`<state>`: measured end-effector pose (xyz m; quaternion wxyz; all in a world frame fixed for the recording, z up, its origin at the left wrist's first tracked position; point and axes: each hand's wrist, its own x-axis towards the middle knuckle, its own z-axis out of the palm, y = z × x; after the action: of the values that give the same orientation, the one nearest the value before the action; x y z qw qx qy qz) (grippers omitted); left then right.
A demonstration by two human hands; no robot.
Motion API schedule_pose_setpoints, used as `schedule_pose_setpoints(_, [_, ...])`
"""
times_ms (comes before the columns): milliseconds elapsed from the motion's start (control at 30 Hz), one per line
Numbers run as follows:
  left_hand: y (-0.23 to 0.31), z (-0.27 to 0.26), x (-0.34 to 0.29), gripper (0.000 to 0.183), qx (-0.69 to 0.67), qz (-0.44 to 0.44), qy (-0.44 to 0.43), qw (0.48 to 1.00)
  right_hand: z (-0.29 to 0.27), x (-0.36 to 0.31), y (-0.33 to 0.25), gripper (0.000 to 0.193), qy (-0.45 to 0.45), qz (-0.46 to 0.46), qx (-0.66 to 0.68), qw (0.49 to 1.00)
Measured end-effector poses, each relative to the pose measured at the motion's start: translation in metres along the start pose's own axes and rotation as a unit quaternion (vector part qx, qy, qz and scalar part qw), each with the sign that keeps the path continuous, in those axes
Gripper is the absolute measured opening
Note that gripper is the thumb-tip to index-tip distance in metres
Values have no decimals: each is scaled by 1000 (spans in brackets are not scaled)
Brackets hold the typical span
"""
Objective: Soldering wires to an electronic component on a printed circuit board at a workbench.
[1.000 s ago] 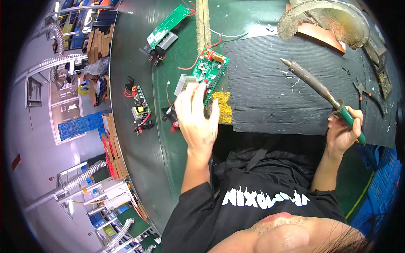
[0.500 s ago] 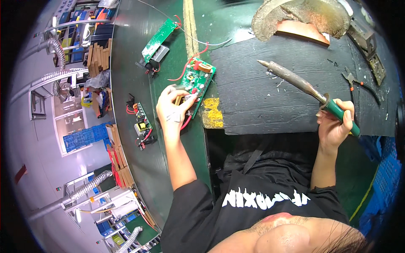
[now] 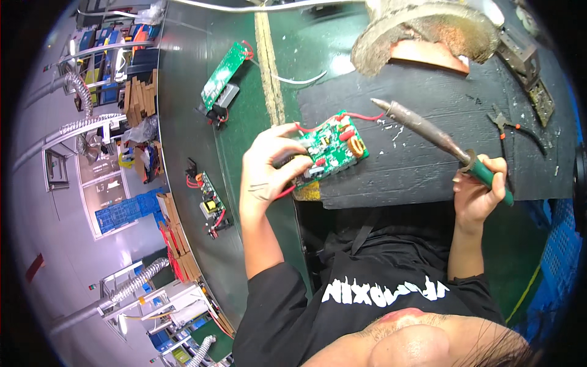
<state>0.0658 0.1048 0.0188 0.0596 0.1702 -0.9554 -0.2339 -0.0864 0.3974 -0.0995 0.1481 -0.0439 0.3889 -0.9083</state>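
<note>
My left hand [image 3: 269, 166] grips one end of a green circuit board [image 3: 335, 145], its thumb and fingers closed on it. The board carries a copper coil, red parts and red wires, and it is over the left edge of the black work mat [image 3: 403, 177]. One red wire reaches toward the tip of a soldering iron [image 3: 428, 131]; whether they touch I cannot tell. My right hand [image 3: 480, 192] is wrapped round the iron's green handle, with the metal tip pointing up and left, above the mat.
Pliers with orange-and-black handles [image 3: 510, 128] lie at the mat's right. A crusty round stand [image 3: 428, 33] with a copper-coloured block is at the back. Two more circuit boards, one green [image 3: 223, 74] and one with a yellow part [image 3: 208, 199], lie left on the bench. A white cable crosses behind.
My left hand has brought the circuit board rightward over the mat's edge and turned it, so its coil end now points right. The soldering iron has shifted slightly left and down.
</note>
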Motion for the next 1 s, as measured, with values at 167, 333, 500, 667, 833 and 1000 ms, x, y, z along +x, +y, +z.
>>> schedule_pose_setpoints(167, [2, 10, 85, 35, -87, -58, 99, 990, 0, -2, -9, 37, 40, 55, 5, 998])
schedule_pose_setpoints(333, [-47, 49, 182, 54, 263, 171, 261, 913, -2, 1, -5, 33, 25, 91, 36, 995])
schedule_pose_setpoints(500, [-71, 60, 237, 41, 270, 122, 234, 926, -1, 2, -5, 30, 13, 79, 48, 996])
schedule_pose_setpoints(667, [-64, 51, 204, 27, 321, 201, 305, 874, -5, 2, -3, 31, 13, 72, 58, 996])
schedule_pose_setpoints(833, [-51, 24, 136, 25, 273, 245, 292, 884, -1, 3, -3, 33, -1, 57, 50, 997])
schedule_pose_setpoints(1000, [-34, 4, 66, 20, -147, -77, 168, 972, -2, 4, 0, 33, 2, 55, 62, 997])
